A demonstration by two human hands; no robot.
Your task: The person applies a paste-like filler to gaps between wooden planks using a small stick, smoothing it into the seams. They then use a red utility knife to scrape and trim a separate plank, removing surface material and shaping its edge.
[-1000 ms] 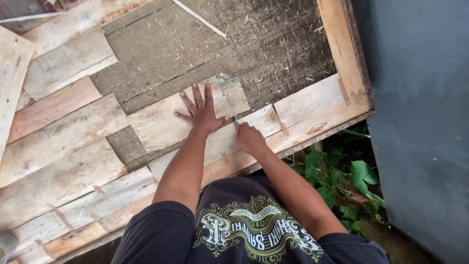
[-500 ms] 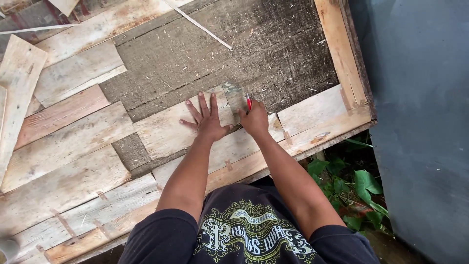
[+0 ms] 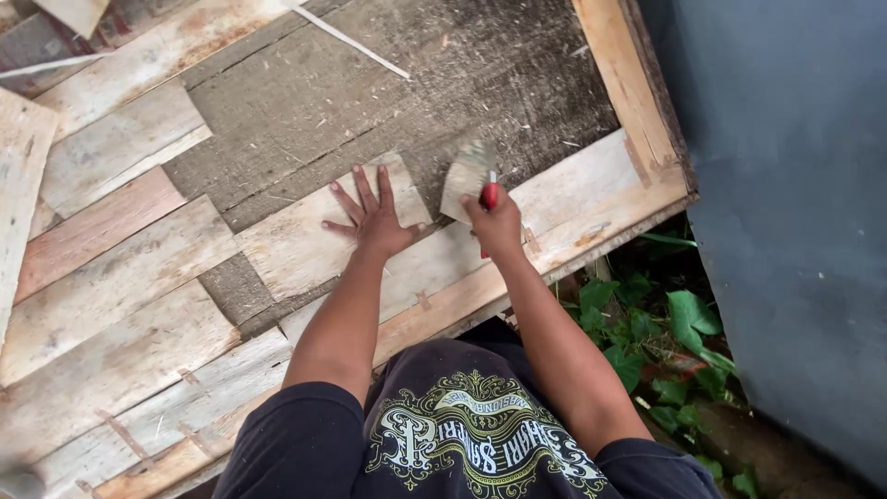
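My left hand (image 3: 374, 217) lies flat, fingers spread, on a pale wooden plank (image 3: 305, 236) laid over a grey rough board (image 3: 370, 102). My right hand (image 3: 496, 222) grips a brush with a red handle (image 3: 488, 196); its pale bristles (image 3: 467, 171) point away from me over the grey board, just right of the plank's end. Both forearms reach forward from my dark printed shirt (image 3: 462, 434).
Several pale planks (image 3: 111, 268) cover the left part of the panel. A wooden frame strip (image 3: 628, 83) runs along the right edge. Beyond it stands a dark grey wall (image 3: 795, 185), with green leaves (image 3: 665, 323) on the ground below. A thin white strip (image 3: 351, 42) lies at the top.
My right hand has lifted from the plank edge and brought the brush up over the grey board. My left hand stayed flat on the plank. The camera shifted slightly.
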